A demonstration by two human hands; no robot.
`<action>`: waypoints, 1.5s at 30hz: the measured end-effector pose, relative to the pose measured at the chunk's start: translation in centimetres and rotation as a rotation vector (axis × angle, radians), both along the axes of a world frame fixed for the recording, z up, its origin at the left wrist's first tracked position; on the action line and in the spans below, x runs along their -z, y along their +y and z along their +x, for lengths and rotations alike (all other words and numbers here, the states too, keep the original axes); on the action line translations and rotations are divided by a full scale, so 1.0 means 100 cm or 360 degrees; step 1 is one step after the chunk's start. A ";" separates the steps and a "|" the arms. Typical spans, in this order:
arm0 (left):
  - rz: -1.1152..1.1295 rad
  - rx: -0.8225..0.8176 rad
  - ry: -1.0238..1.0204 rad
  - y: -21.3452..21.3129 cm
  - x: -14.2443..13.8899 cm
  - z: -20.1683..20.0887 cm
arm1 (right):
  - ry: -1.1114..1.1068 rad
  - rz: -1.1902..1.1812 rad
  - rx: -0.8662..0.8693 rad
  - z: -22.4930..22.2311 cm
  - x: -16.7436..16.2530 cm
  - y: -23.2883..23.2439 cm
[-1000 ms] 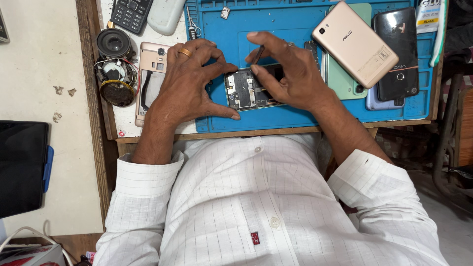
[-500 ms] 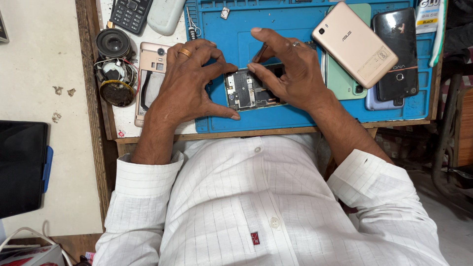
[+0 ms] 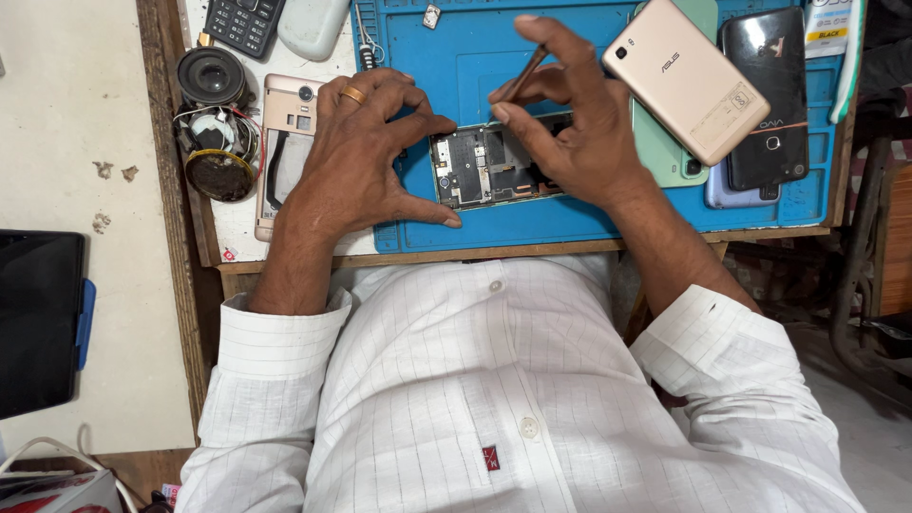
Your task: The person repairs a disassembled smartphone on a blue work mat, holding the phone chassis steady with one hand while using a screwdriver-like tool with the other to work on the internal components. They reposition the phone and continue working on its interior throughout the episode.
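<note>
Your left hand [image 3: 366,157] is spread, fingertips pinning the left end of the opened phone [image 3: 484,169] near the blue mat's [image 3: 570,218] front edge. Your right hand [image 3: 570,128] pinches a thin brown tool [image 3: 524,74] over its right end. A gold phone [image 3: 686,78] lies at the mat's back right.

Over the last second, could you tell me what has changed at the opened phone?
The right hand has lifted its thin brown tool off the opened phone; the tool now points up and away across the blue mat, pinched between finger and thumb. The left hand stays spread, steadying the phone's left end. The phone has not moved.
</note>
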State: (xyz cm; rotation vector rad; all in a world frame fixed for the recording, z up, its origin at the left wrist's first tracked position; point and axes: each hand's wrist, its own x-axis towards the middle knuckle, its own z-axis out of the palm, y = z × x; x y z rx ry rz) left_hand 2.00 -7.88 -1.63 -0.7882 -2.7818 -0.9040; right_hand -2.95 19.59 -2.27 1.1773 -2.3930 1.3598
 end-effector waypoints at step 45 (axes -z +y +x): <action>-0.0017 0.0007 0.0001 -0.001 0.003 -0.001 | 0.0020 0.0043 -0.0032 0.002 0.003 -0.003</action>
